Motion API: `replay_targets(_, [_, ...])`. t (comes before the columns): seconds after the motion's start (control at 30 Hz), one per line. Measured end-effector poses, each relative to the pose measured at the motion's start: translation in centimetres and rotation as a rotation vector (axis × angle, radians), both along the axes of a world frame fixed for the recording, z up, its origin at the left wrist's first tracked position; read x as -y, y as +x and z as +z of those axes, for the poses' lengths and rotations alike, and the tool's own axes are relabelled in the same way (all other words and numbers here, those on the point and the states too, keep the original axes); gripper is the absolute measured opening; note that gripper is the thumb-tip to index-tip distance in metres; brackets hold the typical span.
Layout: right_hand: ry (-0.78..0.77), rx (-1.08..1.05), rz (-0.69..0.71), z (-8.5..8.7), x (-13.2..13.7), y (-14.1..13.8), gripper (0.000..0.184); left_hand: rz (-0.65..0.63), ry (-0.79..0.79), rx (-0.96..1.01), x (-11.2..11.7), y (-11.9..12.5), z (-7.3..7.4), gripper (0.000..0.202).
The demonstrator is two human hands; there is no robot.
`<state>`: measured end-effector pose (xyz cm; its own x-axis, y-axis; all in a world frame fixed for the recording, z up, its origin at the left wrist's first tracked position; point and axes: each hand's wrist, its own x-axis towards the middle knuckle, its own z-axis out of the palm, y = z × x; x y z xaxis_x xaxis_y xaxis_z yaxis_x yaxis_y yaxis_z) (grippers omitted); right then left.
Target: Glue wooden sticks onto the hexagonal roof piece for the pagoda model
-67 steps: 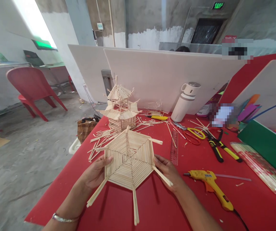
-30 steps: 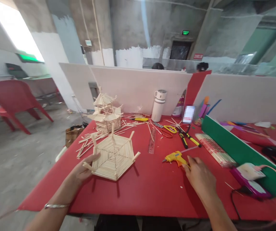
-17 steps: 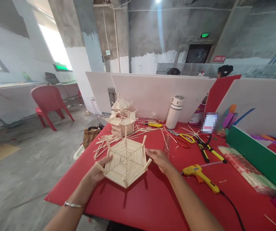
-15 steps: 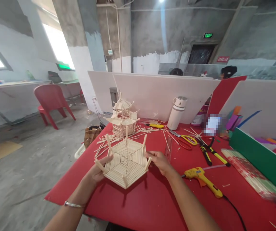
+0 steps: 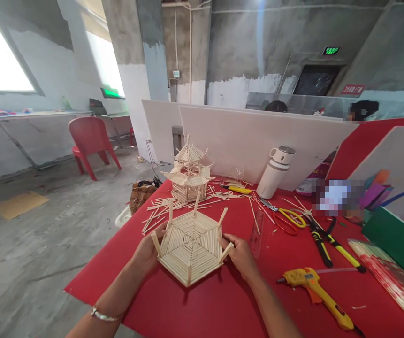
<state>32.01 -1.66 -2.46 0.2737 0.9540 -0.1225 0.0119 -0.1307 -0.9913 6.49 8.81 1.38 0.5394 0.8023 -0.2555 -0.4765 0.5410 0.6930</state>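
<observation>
Well apart from a packet (image 5: 393, 273) of sticks (image 5: 373, 265), left fingers (image 5: 160, 230) and right fingers (image 5: 232, 239) clamp a hexagonal panel (image 5: 192, 241).

A red table (image 5: 219, 314) carries a stick pagoda (image 5: 189, 180) at its far left, loose sticks (image 5: 159, 210) scattered around the base. Rightward along the far side are a yellow knife (image 5: 239, 189) and a bottle (image 5: 275, 174); nearer, a ruler (image 5: 256, 237), scissors (image 5: 292, 217) and pliers (image 5: 342, 250). A glue gun (image 5: 319, 290) lies near right.
</observation>
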Motion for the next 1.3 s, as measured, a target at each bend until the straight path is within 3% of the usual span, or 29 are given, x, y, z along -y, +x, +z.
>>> replay_targets(0.2, [0.077,0.255,-0.002,-0.4,-0.1,-0.2,0.045,0.260,-0.078,-0.069,-0.5,-0.5,-0.6,0.042])
replay_targets(0.43, [0.066,0.479,-0.010,0.2,-0.2,-0.6,0.042,0.447,-0.057,-0.269,-0.2,0.1,-0.4,0.034])
replay_targets(0.67, [0.056,0.554,-0.028,1.1,-0.2,-0.7,0.042,0.698,-0.064,-0.197,0.0,0.9,-0.5,0.017])
replay_targets(0.93, [0.067,0.545,-0.014,0.7,-0.3,-0.4,0.036,0.621,-0.015,-0.223,-0.1,0.3,-1.3,0.023])
replay_targets(1.3, [0.086,0.662,-0.014,0.8,-0.2,-0.2,0.036,0.515,-0.052,-0.175,-0.5,0.0,-0.6,0.026])
